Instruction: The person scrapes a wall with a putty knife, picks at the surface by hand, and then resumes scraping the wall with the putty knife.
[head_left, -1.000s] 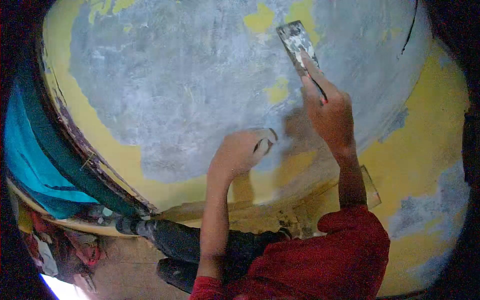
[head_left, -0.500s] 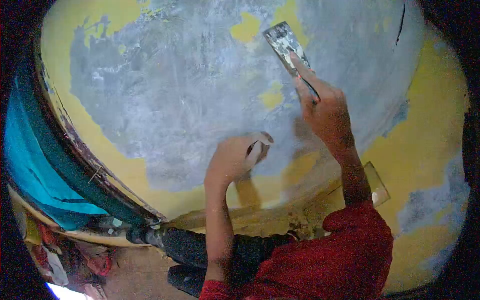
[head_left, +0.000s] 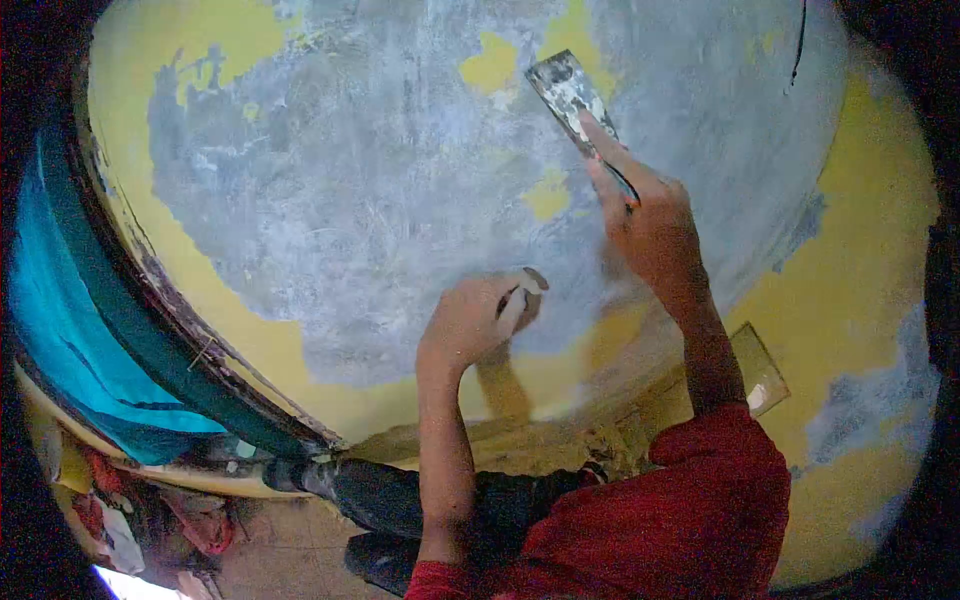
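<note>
My right hand [head_left: 655, 220] grips a putty knife [head_left: 570, 92], with the forefinger stretched along its wide metal blade. White and dark smears coat the blade, which lies close over the wall [head_left: 380, 170]. Grey-white filler covers much of that yellow wall, leaving several yellow patches bare. Lower and to the left, my left hand [head_left: 475, 320] is held near the wall with its fingers curled together. Pale matter shows at the fingertips; I cannot tell what they pinch.
A dark frame edge [head_left: 150, 265] runs down the left, beside a turquoise cloth [head_left: 75, 330]. Below it, red and white cloths [head_left: 200, 525] lie in a heap on the floor. A flat rectangular panel [head_left: 757, 370] stands right of my right forearm. A dark cord [head_left: 800, 45] hangs at upper right.
The view has shifted slightly, so the wall and frame edge appear a little further right. Both hands keep nearly the same pose, and the putty knife stays in my right hand.
</note>
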